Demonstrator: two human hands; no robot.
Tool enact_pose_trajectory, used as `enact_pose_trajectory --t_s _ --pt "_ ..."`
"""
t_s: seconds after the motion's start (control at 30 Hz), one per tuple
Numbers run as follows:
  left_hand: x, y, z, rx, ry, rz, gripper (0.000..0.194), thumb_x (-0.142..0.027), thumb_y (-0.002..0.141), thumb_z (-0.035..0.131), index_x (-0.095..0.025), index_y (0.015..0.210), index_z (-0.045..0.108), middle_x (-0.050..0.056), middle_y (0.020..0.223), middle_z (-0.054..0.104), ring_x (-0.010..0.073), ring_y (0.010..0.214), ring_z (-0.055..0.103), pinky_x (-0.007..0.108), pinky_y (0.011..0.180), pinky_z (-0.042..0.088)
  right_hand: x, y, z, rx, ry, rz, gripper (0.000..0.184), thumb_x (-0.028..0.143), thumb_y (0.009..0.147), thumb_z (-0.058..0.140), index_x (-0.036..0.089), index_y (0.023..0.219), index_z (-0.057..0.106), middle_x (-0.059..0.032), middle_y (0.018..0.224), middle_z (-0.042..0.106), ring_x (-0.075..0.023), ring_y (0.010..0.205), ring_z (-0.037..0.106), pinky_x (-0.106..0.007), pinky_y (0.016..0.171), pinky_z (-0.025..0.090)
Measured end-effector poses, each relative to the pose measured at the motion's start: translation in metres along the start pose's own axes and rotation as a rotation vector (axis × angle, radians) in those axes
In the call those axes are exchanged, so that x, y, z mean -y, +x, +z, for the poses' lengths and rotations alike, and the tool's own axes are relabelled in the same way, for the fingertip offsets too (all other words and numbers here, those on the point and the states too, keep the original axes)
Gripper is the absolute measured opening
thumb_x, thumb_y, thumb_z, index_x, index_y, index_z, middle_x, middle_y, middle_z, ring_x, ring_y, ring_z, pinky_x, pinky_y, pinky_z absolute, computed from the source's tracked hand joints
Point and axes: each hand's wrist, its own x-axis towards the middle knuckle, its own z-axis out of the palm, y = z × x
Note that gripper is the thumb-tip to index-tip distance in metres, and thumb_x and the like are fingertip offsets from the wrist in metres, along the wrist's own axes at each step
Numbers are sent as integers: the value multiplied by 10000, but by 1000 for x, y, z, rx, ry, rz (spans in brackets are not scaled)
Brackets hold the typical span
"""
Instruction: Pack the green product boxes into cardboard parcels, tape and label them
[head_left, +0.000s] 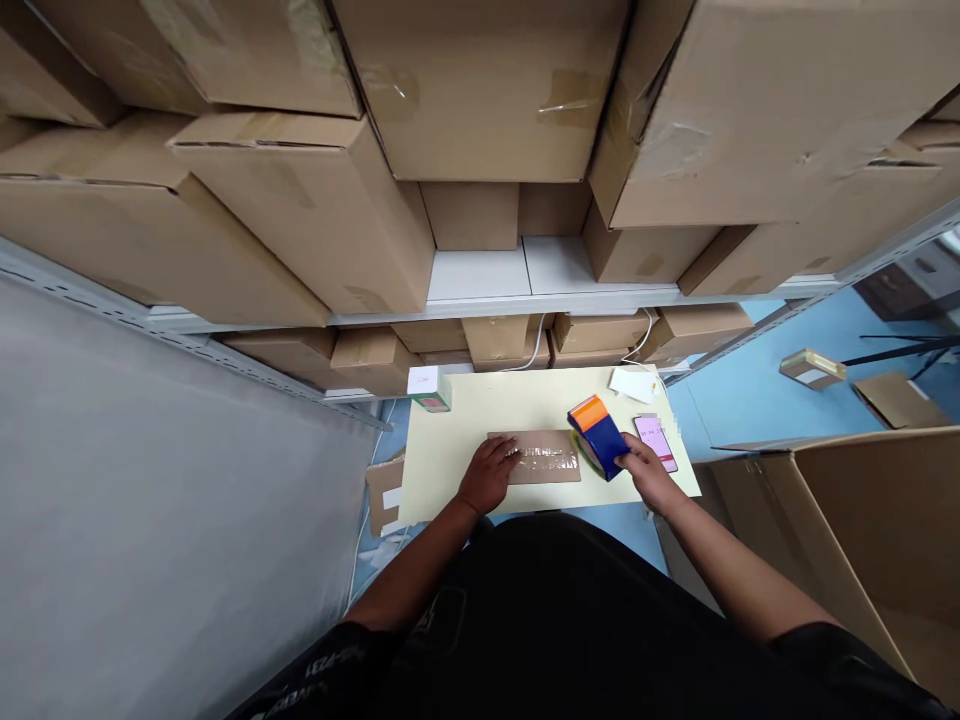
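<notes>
A flat cardboard box (pixel 544 471) lies on the pale yellow table (pixel 450 480), with shiny clear tape across its top. On the box's left end rests my left hand (pixel 489 472), its fingers stretched out over the cardboard. My right hand (pixel 643 470) is wrapped around the lower end of a blue and orange tape dispenser (pixel 602 446). The dispenser is tilted, just past the box's right end, and a roll of tape shows along its left side. Whether tape runs from it to the box I cannot tell.
A phone (pixel 655 442) lies right of my right hand, below a white paper (pixel 634 384). A small white and green box (pixel 430 388) stands at the table's back left. Shelves of cardboard boxes (pixel 487 90) rise behind. A large open carton (pixel 810 540) is at right.
</notes>
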Motion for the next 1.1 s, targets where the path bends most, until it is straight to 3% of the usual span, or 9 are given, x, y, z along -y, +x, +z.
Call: enact_pose_trajectory --t_s 0.13,0.3,0.43,0.6,0.87,1.0,1.1 --pt "1 1 -1 -26 -33 13 490 -77 895 520 -232 1317 713 91 1451 629 291 1384 499 551 1173 408 20 13 34 224 93 54 229 412 713 677 209 803 620 -1 755 603 -195 745 521 -307 707 386" --pt "0 1 -1 -42 -59 -34 445 -94 897 547 -258 1254 755 81 1389 663 286 1356 512 526 1162 423 13 30 65 300 26 69 207 394 671 678 208 714 597 19 719 556 -164 696 480 -296 669 352" --pt "-1 -4 -1 -105 -43 -105 291 -133 870 628 -254 1052 820 74 1313 700 312 1321 529 552 1159 410 -4 37 68 320 -109 103 201 383 672 662 218 653 548 40 634 498 -151 649 454 -292 639 339" --pt "0 -8 -3 -167 -143 -141 307 -162 912 611 -227 1158 782 83 1327 697 282 1333 520 522 1137 463 -8 41 67 341 -134 80 191 387 677 648 218 674 558 40 634 509 -151 648 467 -289 632 356" --pt "-4 -6 -10 -195 -344 -254 263 -143 877 598 -191 1064 776 104 1331 690 272 1350 521 502 1170 447 0 57 74 392 -184 62 183 392 646 614 216 683 581 32 635 518 -162 657 479 -290 644 367" --pt "-12 -3 -26 -235 -455 -418 308 -112 871 501 -191 988 774 93 1176 745 246 1193 622 432 1088 489 2 58 73 421 -209 63 185 393 639 609 215 688 594 28 643 528 -169 674 485 -289 652 371" --pt "-18 6 -43 -181 -599 -669 298 -252 944 473 -192 935 765 68 1002 759 223 948 682 362 901 539 3 58 73 424 -194 70 184 387 640 609 212 697 600 28 653 537 -167 672 485 -290 657 376"
